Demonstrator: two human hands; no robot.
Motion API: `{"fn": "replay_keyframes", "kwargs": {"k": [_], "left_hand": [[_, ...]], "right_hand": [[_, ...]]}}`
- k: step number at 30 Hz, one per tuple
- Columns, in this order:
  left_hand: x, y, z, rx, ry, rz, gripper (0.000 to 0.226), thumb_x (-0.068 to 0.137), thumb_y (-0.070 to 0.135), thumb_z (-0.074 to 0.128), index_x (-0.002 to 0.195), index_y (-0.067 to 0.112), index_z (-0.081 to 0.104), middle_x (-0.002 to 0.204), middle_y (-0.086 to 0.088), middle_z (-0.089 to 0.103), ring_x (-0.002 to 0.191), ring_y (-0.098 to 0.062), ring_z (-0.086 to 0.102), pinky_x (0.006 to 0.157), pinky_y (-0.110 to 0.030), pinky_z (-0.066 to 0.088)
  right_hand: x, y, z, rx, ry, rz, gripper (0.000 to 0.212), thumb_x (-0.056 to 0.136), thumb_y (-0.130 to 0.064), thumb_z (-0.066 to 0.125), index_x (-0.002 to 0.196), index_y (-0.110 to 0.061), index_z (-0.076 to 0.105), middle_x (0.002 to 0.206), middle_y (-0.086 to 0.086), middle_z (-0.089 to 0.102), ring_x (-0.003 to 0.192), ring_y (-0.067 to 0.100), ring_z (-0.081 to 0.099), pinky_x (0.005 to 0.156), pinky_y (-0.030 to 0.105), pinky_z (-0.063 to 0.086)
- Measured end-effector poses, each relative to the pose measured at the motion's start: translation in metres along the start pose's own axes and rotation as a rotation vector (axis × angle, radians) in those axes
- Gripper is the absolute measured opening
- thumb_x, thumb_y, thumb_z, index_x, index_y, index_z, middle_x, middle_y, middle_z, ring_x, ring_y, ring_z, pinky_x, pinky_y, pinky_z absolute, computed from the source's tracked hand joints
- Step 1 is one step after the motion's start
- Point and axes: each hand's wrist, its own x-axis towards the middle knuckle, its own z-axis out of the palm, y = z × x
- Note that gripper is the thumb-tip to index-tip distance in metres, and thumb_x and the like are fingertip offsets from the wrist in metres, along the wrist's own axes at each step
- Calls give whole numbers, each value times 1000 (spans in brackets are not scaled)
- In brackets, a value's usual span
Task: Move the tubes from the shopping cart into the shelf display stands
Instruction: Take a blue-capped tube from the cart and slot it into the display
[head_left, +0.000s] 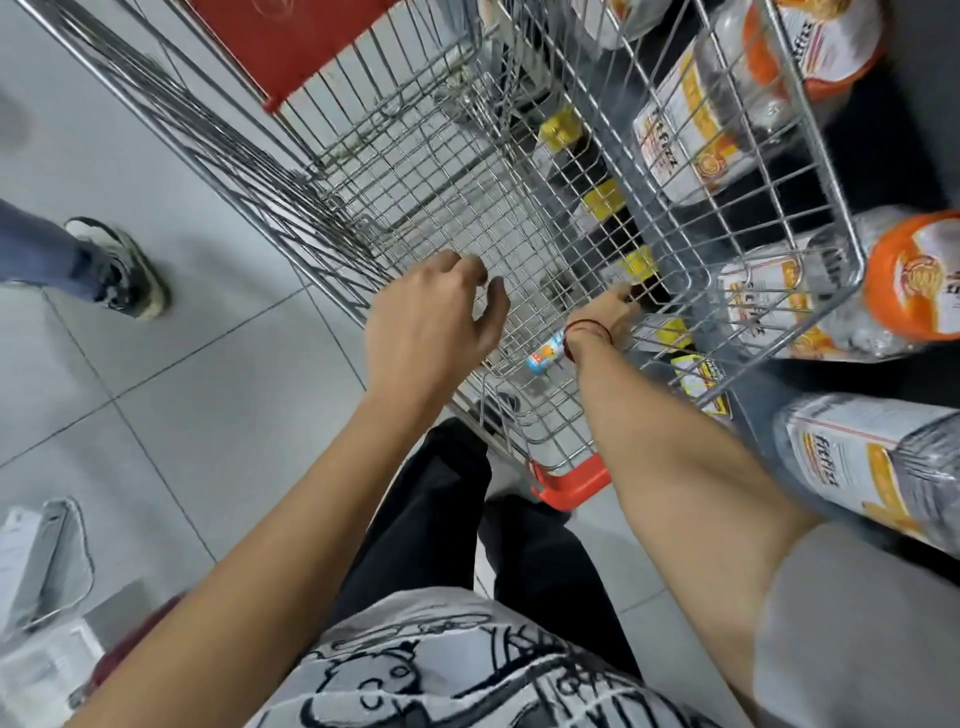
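Printed grey shirt (467, 670) at bottom edge, black trousers (441, 525) below. Left hand (431, 322) hovers over shopping cart (415, 171) near rim, fingers curled loose, apart, holding nothing. Right hand (608, 317) reaches down inside cart, red thread on wrist; grip hidden, cannot tell. Single tube (545, 356) lies on cart's wire floor, just beside right wrist. Orange-capped bottles (685, 130) on shelf at right. Bystander's shoe (124, 270) on floor tiles, left.
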Motion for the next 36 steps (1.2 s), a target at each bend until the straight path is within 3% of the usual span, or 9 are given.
{"fn": "replay_keyframes", "kwargs": {"k": [5, 8, 11, 14, 17, 20, 24, 29, 36], "left_hand": [[-1, 0, 0, -21, 11, -17, 29, 90, 32, 49, 81, 9, 65, 76, -6, 67, 63, -28, 63, 49, -33, 47], [-1, 0, 1, -8, 11, -18, 28, 90, 31, 49, 79, 10, 64, 75, -6, 66, 61, -29, 61, 47, -30, 42], [0, -1, 1, 2, -10, -11, 29, 90, 31, 47, 79, 9, 63, 74, -6, 65, 58, -29, 59, 46, -31, 43], [0, -1, 1, 14, -32, 9, 30, 91, 29, 47, 79, 8, 64, 74, -8, 65, 55, -29, 58, 44, -28, 37], [0, -1, -1, 23, -47, 32, 28, 90, 28, 50, 77, 8, 66, 74, -9, 66, 50, -26, 53, 43, -24, 31], [-1, 0, -5, 12, -48, 65, 24, 88, 25, 55, 74, 9, 66, 72, -9, 68, 48, -21, 45, 41, -19, 24], [-3, 0, -11, -11, -92, 100, 19, 87, 25, 57, 78, 12, 67, 81, -8, 71, 55, -25, 57, 45, -23, 33], [-1, 14, -18, -89, -153, 157, 14, 86, 20, 59, 94, 12, 68, 99, -11, 70, 77, -31, 65, 59, -36, 50], [17, 112, -37, -219, -127, 507, 21, 87, 15, 59, 106, 11, 65, 111, -12, 66, 88, -29, 64, 68, -38, 53]], "right_hand": [[4, -9, -8, 59, 52, 56, 34, 96, -9, 43, 129, -5, 35, 122, 26, 59, 103, 36, 63, 78, 42, 55], [-7, -12, -21, 106, 12, 53, 46, 89, -10, 57, 129, -3, 35, 120, 27, 59, 102, 37, 63, 77, 43, 55], [-19, -15, -34, 139, -11, -45, 53, 85, -8, 63, 130, -5, 36, 120, 24, 60, 103, 36, 62, 75, 39, 54], [-34, -16, -52, 134, -8, -215, 40, 86, -11, 64, 123, -7, 49, 122, 20, 57, 104, 33, 61, 70, 31, 49], [-47, -12, -77, 72, -11, -322, 34, 85, -11, 63, 118, -12, 57, 124, 17, 56, 105, 35, 60, 84, 40, 55], [-57, -1, -105, 50, 0, -432, 30, 84, 4, 55, 108, -13, 62, 124, 17, 53, 102, 36, 58, 83, 39, 53], [-73, 15, -152, 96, 34, -542, 34, 79, 12, 53, 102, -10, 66, 121, 17, 53, 109, 35, 54, 93, 34, 46], [-107, 38, -227, 159, 112, -636, 33, 74, 12, 54, 96, -8, 67, 110, 20, 57, 104, 34, 55, 91, 31, 41], [-169, 88, -338, 295, 401, -735, 36, 76, 3, 65, 111, -10, 63, 112, 15, 61, 106, 27, 56, 89, 18, 34]]}}
